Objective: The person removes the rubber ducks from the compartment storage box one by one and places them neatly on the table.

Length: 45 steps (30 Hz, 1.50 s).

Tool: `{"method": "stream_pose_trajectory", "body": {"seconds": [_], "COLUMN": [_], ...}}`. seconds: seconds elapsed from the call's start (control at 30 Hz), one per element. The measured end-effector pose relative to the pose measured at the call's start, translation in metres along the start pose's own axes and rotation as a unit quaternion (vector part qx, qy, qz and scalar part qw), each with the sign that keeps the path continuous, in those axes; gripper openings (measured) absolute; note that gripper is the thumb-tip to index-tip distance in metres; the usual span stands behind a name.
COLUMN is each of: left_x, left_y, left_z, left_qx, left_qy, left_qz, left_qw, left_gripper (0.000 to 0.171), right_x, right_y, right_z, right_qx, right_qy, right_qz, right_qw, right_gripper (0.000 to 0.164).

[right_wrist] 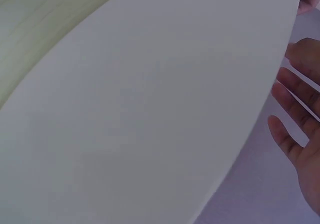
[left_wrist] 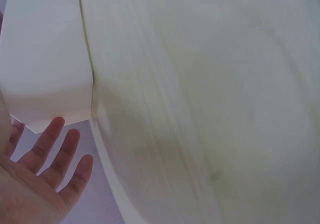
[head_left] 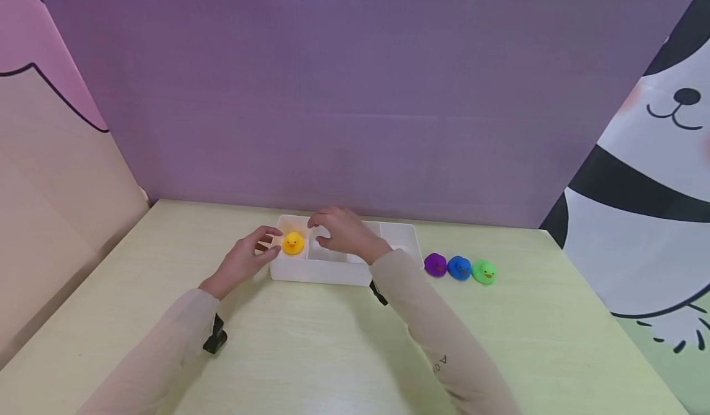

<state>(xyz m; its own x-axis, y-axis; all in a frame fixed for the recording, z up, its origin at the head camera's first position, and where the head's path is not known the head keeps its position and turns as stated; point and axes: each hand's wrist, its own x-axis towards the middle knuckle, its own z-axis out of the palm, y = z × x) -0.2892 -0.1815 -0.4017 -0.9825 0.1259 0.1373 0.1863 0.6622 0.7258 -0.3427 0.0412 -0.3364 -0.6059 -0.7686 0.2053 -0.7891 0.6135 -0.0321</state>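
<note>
A yellow toy duck [head_left: 293,243] sits in the leftmost compartment of a white divided box [head_left: 322,272]. My left hand [head_left: 244,259] is at the box's left end, thumb and fingers spread apart; whether the fingertips touch the wall I cannot tell. Over the compartment right of the duck is my right hand [head_left: 348,233], its thumb and forefinger apart with nothing seen between them. In the left wrist view, the loosely bent fingers of the left hand [left_wrist: 42,176] are by the box's end. The right wrist view shows the right hand [right_wrist: 305,134] beyond the box wall [right_wrist: 150,99].
Just right of the box, a purple duck [head_left: 435,265], a blue duck [head_left: 459,267] and a green duck [head_left: 484,272] stand in a row on the pale wooden table [head_left: 310,347]. A purple backdrop [head_left: 344,106] rises behind the table. A panda print [head_left: 654,217] covers the right side.
</note>
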Motion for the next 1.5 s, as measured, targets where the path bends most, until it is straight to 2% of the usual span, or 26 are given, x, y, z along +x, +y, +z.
{"method": "stream_pose_trajectory", "body": {"seconds": [0.47,0.8,1.13,1.5], "left_x": [-0.001,-0.002,-0.002,-0.002], "left_y": [0.001,0.002,0.0,-0.001], "left_z": [0.0,0.0,0.0,-0.002], "left_qx": [-0.002,-0.008,-0.011,-0.013], "left_qy": [-0.006,-0.007,-0.005,-0.002], "left_qz": [-0.001,0.001,0.012,0.024], "left_qw": [1.0,0.9999,0.9999,0.9996], "left_gripper": [0.035,0.035,0.035,0.035], "right_x": [0.027,0.037,0.047,0.052], "right_y": [-0.021,-0.026,-0.027,-0.028], "right_z": [0.011,0.017,0.027,0.027], "right_qx": [0.004,-0.009,-0.004,0.008], "right_qy": [-0.053,-0.083,-0.104,-0.112], "right_qz": [0.061,0.084,0.087,0.09], "right_qw": [0.997,0.993,0.991,0.99], "right_gripper": [0.032,0.033,0.033,0.033]}}
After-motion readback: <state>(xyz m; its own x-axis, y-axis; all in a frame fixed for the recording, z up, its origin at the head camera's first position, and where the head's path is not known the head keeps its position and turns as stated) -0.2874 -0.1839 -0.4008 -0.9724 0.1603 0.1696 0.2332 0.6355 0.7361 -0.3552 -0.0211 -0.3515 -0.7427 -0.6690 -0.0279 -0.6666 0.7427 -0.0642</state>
